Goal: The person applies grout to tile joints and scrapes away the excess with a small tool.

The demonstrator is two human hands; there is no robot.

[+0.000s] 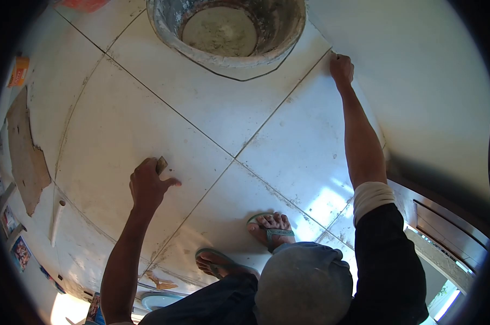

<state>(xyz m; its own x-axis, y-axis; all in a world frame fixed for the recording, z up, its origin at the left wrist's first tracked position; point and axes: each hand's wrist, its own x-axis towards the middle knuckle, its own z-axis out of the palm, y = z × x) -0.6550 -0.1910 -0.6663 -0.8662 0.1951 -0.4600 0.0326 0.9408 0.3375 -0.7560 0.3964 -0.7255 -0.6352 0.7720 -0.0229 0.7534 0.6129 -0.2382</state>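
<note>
My left hand (pixel 147 184) is over the white floor tiles at left centre, fingers curled around a small flat brownish piece (pixel 161 165) and thumb stretched out. My right hand (pixel 342 69) is closed at the upper right, where a tile joint meets the foot of the pale wall. Anything inside its fingers is too small to make out. Between the hands, near the top edge, stands a large worn bucket (pixel 172 45) with grey material (pixel 219 31) at its bottom and a wire handle hanging at the front.
Sandalled feet (pixel 272 230) stand at the bottom centre, beside a rounded grey cap-like shape (pixel 304 284). A torn brown board (pixel 25 154), a white stick (pixel 57 223) and an orange box (pixel 18 71) lie left. A dark wooden piece (pixel 445 222) is at right.
</note>
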